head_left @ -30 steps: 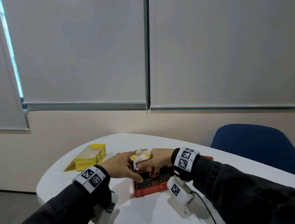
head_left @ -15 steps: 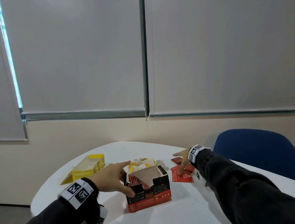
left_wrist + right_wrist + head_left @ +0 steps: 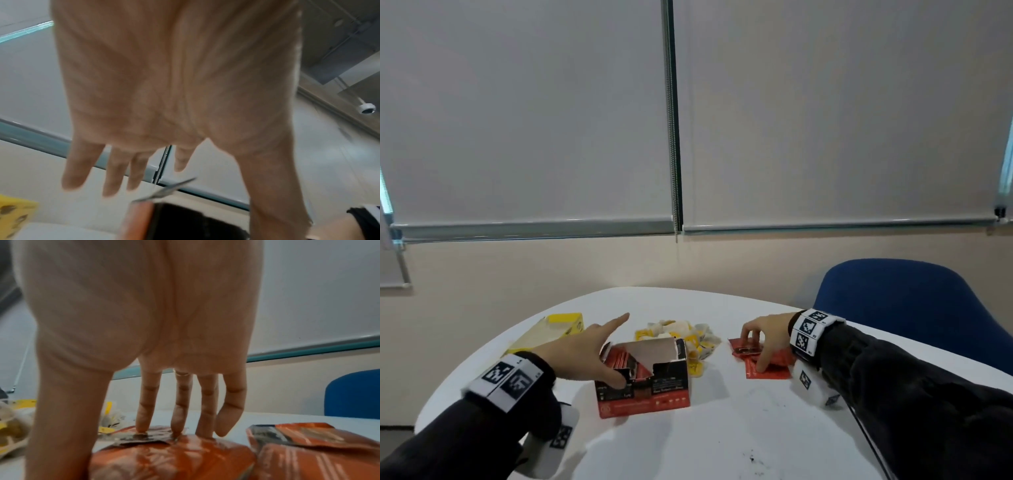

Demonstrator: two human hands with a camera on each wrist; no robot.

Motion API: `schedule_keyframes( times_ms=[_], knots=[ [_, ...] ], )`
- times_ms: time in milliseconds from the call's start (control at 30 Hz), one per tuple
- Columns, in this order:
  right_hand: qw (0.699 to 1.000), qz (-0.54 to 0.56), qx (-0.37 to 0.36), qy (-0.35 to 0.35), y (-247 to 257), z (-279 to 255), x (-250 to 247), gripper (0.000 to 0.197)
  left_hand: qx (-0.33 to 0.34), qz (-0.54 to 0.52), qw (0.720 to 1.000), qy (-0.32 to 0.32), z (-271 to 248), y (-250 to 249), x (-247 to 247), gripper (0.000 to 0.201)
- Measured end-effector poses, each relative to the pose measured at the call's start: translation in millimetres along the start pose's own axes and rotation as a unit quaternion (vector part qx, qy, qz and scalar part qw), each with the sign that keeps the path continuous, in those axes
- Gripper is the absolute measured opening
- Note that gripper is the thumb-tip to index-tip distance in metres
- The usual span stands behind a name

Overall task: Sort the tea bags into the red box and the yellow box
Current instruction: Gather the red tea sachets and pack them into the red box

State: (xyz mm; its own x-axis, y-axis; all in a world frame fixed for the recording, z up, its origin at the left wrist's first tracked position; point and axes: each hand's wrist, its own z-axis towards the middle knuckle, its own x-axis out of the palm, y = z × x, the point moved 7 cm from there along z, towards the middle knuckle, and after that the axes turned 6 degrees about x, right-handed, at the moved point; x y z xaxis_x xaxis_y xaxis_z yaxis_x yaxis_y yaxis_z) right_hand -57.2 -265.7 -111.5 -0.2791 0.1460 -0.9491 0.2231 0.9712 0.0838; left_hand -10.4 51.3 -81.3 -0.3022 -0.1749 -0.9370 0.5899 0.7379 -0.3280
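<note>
While the left hand (image 3: pixel 582 356) rests spread against the near-left corner of the red box (image 3: pixel 643 377) at lower centre, thumb on its front, the right hand (image 3: pixel 763 337) at centre right presses its fingers (image 3: pixel 147 415) and thumb onto the red tea bags (image 3: pixel 763 363) lying on the bench (image 3: pixel 722 438). These slick sachets overlap, so I judge the pinch could drag 2 at once or slip; the yellow box (image 3: pixel 551 330) sits left, yellow tea bags (image 3: pixel 688 337) behind the red box
</note>
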Motion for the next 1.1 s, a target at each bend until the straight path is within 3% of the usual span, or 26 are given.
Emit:
schedule_keyframes(
  times_ms=[133,267,333,467,700,833,1100],
  knots=[
    [1.0,-0.01,0.003,0.017,-2,-12,3,0.059,0.058,-0.017,0.992,-0.112,4,-38,-11,0.1],
    [0.999,0.017,0.0,0.039,-3,-16,8,0.042,0.149,-0.09,0.956,-0.237,8,-93,-20,0.068],
    [0.999,0.025,-0.001,0.04,-3,-17,9,0.04,0.191,-0.13,0.938,-0.258,12,-121,-18,0.057],
    [0.999,0.046,0.002,0.025,-5,-17,7,0.037,0.216,-0.224,0.922,-0.231,33,-161,0,0.042],
    [0.998,0.058,0.009,0.021,-10,-14,6,0.027,0.128,-0.471,0.844,-0.224,88,-185,32,0.028],
    [0.996,0.081,0.01,0.02,-12,-10,6,0.025,0.078,-0.554,0.807,-0.189,110,-184,58,0.024],
    [0.986,0.166,-0.001,0.004,-26,-7,-1,0.029,-0.021,-0.636,0.75,-0.181,129,-152,90,0.028]
  ],
)
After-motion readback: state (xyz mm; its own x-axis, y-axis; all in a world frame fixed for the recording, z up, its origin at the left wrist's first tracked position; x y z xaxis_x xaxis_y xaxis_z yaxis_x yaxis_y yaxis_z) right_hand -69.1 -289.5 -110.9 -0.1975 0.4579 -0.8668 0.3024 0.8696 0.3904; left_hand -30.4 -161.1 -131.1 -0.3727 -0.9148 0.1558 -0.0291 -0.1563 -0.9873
